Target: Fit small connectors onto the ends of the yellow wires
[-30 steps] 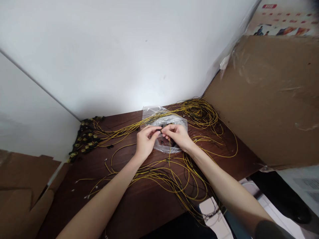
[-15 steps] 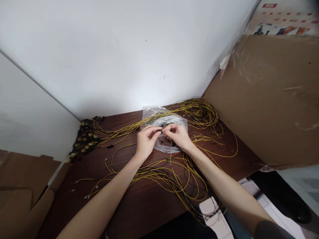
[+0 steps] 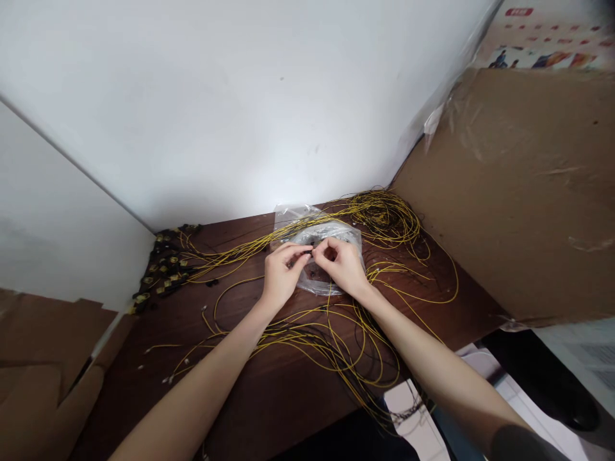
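Both hands meet fingertip to fingertip over the clear plastic bag (image 3: 321, 282). The left hand (image 3: 281, 275) and right hand (image 3: 343, 264) are each pinched nearly closed on what seems to be a small black connector (image 3: 309, 252), too tiny to be sure, held up close for fine work. Yellow wires (image 3: 331, 346) sprawl across the dark table (image 3: 269, 397), spilling over its near edge; the cardboard panel (image 3: 519, 192) hems the right, finished connectors (image 3: 163, 272) crowd the left corner.

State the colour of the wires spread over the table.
Yellow: the wires show best in the head view, against the dark brown table.

Bag (image 3: 314, 282) behind wires (image 3: 331, 339), on table (image 3: 269, 397)
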Tool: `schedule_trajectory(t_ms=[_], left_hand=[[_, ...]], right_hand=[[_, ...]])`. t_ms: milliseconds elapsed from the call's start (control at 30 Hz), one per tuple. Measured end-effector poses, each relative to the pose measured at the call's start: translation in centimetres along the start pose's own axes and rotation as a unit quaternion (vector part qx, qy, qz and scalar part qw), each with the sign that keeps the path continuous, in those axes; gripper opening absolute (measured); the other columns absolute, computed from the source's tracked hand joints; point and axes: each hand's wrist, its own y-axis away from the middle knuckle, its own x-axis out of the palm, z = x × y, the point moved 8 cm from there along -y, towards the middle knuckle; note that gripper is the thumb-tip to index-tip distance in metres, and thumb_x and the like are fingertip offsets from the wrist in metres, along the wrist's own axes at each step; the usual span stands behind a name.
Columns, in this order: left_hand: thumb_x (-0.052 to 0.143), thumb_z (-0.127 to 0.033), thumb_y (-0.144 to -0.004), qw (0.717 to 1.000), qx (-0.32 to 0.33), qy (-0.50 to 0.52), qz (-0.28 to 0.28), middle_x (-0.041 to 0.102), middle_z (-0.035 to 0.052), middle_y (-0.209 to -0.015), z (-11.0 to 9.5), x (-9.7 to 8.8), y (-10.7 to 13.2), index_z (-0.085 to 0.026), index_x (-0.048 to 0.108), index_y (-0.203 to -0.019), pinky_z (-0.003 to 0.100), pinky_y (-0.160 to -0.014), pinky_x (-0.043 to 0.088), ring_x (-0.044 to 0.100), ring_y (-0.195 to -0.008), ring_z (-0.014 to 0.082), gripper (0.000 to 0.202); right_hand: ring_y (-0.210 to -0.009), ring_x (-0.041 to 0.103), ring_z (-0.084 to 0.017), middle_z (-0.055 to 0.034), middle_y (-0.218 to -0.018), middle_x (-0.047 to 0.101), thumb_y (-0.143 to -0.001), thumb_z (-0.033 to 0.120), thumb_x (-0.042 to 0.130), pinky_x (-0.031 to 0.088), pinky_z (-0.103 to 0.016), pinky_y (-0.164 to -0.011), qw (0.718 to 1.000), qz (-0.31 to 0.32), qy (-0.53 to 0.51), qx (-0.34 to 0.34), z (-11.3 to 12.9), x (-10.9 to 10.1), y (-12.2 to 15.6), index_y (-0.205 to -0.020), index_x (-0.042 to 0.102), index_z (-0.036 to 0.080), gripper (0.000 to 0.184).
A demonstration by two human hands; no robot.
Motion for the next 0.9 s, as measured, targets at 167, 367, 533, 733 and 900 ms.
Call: schedule_trajectory(t_ms=[167,367,533,733,900], left_hand=[[0.061,-0.02,-0.076,1.0,0.0,0.0,-0.002,0.064,0.0061,-0.087,0.0,0.0,0.0,-0.019,0.071,-0.091,0.028,-0.072,0.05,0.061,-0.079,0.016,0.018],[0.061,-0.019,-0.076,1.0,-0.001,0.006,-0.005,0.064,0.0059,-0.087,0.0,-0.1,-0.1,-0.019,0.071,-0.09,0.029,-0.076,0.05,0.061,-0.081,0.0164,0.017],[0.061,-0.019,-0.075,1.0,-0.006,0.016,-0.007,0.064,0.0059,-0.087,0.1,-0.1,-0.1,-0.019,0.071,-0.089,0.029,-0.075,0.05,0.061,-0.08,0.0165,0.017],[0.062,-0.022,-0.075,1.0,-0.013,0.013,-0.013,0.065,0.0061,-0.087,0.3,-0.1,0.0,-0.018,0.071,-0.089,0.029,-0.076,0.05,0.061,-0.08,0.0167,0.016],[0.061,-0.022,-0.076,1.0,-0.024,0.006,-0.018,0.065,0.0062,-0.088,0.6,-0.2,0.0,-0.019,0.071,-0.091,0.03,-0.074,0.051,0.062,-0.079,0.0167,0.018]], right_hand=[[-0.053,0.049,-0.01,0.0003,-0.061,0.059,-0.073,0.022,0.056,0.038,-0.022,-0.055,1.0,-0.005,0.001,-0.002,0.0,-0.1,-0.1,-0.065,0.059,0.014,0.011],[-0.052,0.046,-0.009,0.0004,-0.06,0.055,-0.073,0.033,0.06,0.036,-0.022,-0.052,0.984,0.062,-0.15,0.078,-2.0,1.3,-0.4,-0.066,0.058,0.014,0.02],[-0.052,0.044,-0.009,0.002,-0.058,0.053,-0.073,0.037,0.062,0.036,-0.022,-0.051,0.977,0.081,-0.181,0.082,-2.2,1.6,-0.4,-0.068,0.057,0.015,0.024],[-0.062,0.053,-0.011,0.0009,-0.068,0.058,-0.065,0.031,0.07,0.044,-0.025,-0.063,0.97,0.026,-0.226,0.083,-2.8,1.1,-0.7,-0.078,0.058,0.017,0.023],[-0.065,0.056,-0.012,-0.0017,-0.072,0.061,-0.066,0.033,0.07,0.046,-0.029,-0.068,0.975,0.033,-0.208,0.071,-2.4,1.2,-0.6,-0.074,0.06,0.016,0.022]])
